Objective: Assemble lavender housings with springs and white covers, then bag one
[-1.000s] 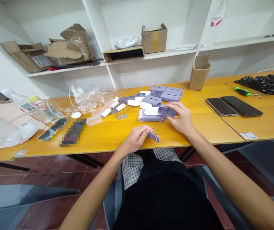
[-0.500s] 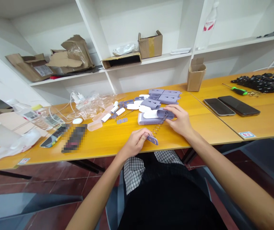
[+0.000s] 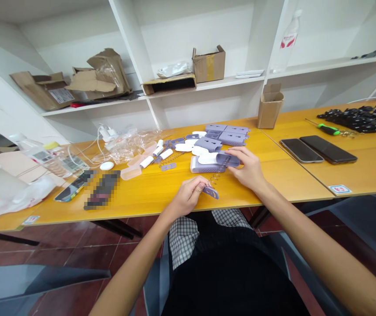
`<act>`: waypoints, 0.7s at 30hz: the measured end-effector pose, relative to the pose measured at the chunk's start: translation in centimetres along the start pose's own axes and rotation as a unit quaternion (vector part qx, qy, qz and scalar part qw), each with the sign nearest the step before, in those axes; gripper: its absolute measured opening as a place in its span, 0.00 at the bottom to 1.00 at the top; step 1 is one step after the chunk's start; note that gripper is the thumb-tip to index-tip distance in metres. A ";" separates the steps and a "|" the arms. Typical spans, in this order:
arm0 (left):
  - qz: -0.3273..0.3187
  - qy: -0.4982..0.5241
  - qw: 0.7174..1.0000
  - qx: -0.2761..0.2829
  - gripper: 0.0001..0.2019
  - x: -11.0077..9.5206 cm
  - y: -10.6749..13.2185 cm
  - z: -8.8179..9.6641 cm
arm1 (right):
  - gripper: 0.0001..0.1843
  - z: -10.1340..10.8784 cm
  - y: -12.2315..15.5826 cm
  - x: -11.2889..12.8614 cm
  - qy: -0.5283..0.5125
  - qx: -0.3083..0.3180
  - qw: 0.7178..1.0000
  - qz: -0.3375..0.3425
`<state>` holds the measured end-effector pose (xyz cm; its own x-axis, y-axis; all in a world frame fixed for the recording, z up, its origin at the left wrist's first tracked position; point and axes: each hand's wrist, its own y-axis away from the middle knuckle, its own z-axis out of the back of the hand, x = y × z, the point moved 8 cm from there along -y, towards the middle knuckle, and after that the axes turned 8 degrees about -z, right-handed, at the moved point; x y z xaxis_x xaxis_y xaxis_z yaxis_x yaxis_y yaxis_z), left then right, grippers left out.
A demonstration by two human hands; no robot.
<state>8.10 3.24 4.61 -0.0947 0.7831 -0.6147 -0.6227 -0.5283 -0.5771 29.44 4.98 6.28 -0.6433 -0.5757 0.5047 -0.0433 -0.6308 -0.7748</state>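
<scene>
My left hand (image 3: 190, 193) pinches a flat purple-grey plastic plate (image 3: 211, 192) with holes, low over the table's front edge. From the plate a thin coil spring (image 3: 214, 177) stretches up to a hollow purple-grey plastic cap (image 3: 229, 159). That cap is gripped by my right hand (image 3: 247, 167), its open end turned toward me. Below and left of the cap lies a purple-grey perforated housing (image 3: 207, 165); white rounded pieces (image 3: 207, 158) rest by it. A second spring (image 3: 171, 159) and a small flat plate (image 3: 168, 166) lie to the left.
More purple-grey housings (image 3: 229, 131) stand behind my hands. Clear plastic wrap (image 3: 125, 145), pinkish trays (image 3: 131, 172) and phones (image 3: 72, 186) are to the left. On the right are two dark phones (image 3: 327, 148), a green-handled screwdriver (image 3: 328, 129), a cardboard box (image 3: 270, 109) and black parts (image 3: 355, 118).
Both hands keep their holds, with the spring still stretched between them. The purple-grey cap has turned slightly in my right hand. The whole view has shifted a little.
</scene>
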 end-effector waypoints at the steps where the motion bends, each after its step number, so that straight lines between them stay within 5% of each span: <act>1: -0.001 0.002 1.000 0.001 0.21 0.0 0.0 0.0 | 0.25 -0.1 0.1 0.0 0.002 0.002 1.000 0.001; 21: -0.013 0.027 0.999 -0.028 0.22 0.0 0.0 0.2 | 0.26 -0.4 0.5 0.9 0.012 0.012 0.999 0.039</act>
<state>7.95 3.36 4.72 -0.0363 0.7793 -0.6256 -0.5802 -0.5262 -0.6217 28.51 4.40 6.18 -0.6615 -0.6111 0.4348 0.0247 -0.5972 -0.8017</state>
